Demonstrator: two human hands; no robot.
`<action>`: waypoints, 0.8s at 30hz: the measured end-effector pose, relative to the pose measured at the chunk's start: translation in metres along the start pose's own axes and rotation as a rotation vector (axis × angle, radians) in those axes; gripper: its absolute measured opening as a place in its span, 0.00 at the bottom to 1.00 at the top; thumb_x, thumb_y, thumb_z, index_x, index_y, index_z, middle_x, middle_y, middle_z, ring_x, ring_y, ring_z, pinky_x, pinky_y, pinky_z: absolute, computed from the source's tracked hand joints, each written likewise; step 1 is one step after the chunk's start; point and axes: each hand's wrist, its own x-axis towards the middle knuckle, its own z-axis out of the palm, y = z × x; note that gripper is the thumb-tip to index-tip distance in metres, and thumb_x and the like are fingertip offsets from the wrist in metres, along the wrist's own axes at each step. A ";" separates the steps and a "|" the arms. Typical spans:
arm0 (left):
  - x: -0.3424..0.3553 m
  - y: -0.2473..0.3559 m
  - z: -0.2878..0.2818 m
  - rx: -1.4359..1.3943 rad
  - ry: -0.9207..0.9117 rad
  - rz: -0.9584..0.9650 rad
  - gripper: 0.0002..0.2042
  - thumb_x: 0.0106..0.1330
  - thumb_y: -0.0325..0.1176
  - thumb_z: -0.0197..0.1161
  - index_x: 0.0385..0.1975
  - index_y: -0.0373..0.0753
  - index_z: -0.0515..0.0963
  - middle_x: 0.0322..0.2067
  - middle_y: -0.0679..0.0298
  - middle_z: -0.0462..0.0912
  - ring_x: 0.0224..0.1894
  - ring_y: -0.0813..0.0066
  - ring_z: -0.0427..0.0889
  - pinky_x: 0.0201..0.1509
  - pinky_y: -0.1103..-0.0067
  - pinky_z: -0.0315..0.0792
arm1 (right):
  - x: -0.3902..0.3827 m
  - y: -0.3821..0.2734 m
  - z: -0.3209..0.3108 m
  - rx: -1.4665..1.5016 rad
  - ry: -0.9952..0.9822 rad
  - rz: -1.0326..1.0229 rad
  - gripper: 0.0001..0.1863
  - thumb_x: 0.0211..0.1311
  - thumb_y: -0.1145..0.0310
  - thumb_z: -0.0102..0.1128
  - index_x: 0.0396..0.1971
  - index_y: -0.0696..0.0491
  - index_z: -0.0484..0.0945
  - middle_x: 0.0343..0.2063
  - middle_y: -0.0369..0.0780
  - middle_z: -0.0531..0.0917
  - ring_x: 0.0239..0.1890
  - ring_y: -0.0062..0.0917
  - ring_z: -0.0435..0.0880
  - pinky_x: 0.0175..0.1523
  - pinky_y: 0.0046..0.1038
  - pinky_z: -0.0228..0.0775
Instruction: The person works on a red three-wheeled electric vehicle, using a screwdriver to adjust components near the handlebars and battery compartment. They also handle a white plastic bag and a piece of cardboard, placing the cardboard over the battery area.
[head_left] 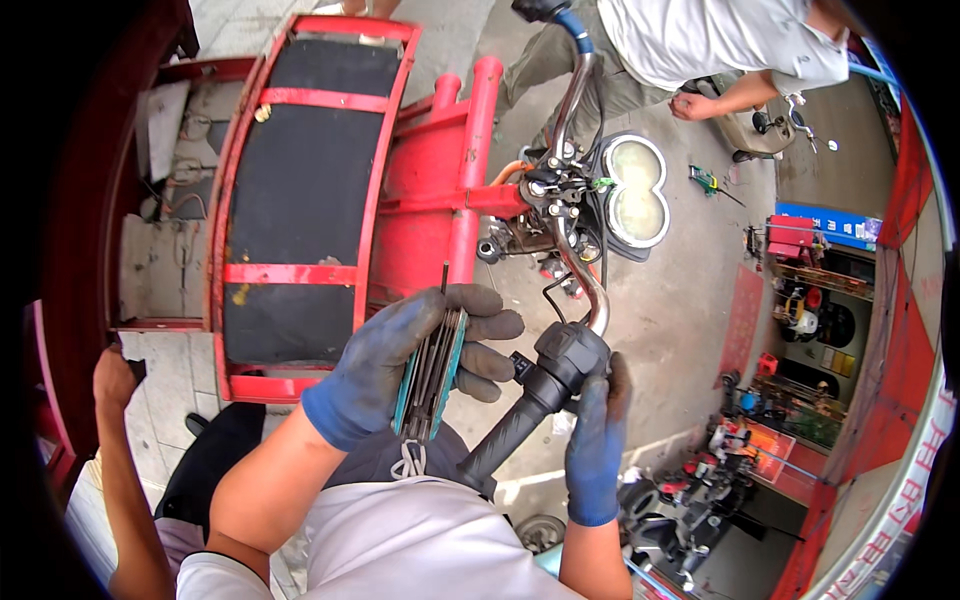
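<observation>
My left hand (400, 350), in a blue glove, is closed around a folding hex-key set (432, 375) with a teal holder, one key sticking up. My right hand (598, 430), also gloved in blue, cups the black switch housing (570, 352) on the near end of a chrome handlebar (578, 265). Below the housing runs the black rubber grip (505, 440), pointing toward my body. The handlebar belongs to a red three-wheeled vehicle (440, 190) with a twin round gauge cluster (635, 190) at its centre.
A red-framed black seat panel (300, 190) lies ahead on the left. Another person in a white shirt (720, 40) crouches at the far side of the handlebar. A third person's arm (120, 470) reaches up at the lower left. Shop clutter and parked cycles (700, 500) fill the right.
</observation>
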 end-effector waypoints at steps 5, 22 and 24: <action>-0.016 -0.027 0.048 0.292 0.033 0.081 0.23 0.71 0.48 0.48 0.56 0.37 0.64 0.54 0.49 0.71 0.50 0.54 0.78 0.45 0.66 0.78 | -0.028 -0.041 -0.032 -0.220 -0.059 -0.680 0.27 0.49 0.76 0.65 0.51 0.59 0.69 0.42 0.44 0.74 0.36 0.32 0.75 0.41 0.30 0.69; -0.083 -0.135 0.070 0.336 -0.038 0.307 0.22 0.72 0.46 0.47 0.60 0.40 0.59 0.54 0.50 0.72 0.54 0.62 0.76 0.56 0.70 0.73 | -0.074 -0.033 -0.073 -0.101 -0.435 -1.364 0.18 0.48 0.80 0.61 0.42 0.54 0.74 0.30 0.40 0.77 0.31 0.35 0.75 0.33 0.33 0.68; -0.084 -0.145 0.054 0.325 -0.112 0.306 0.21 0.72 0.45 0.47 0.59 0.40 0.60 0.55 0.49 0.71 0.53 0.62 0.76 0.56 0.70 0.74 | -0.075 -0.028 -0.077 0.023 -0.379 -1.289 0.16 0.50 0.81 0.60 0.42 0.56 0.74 0.30 0.42 0.78 0.31 0.36 0.76 0.34 0.32 0.68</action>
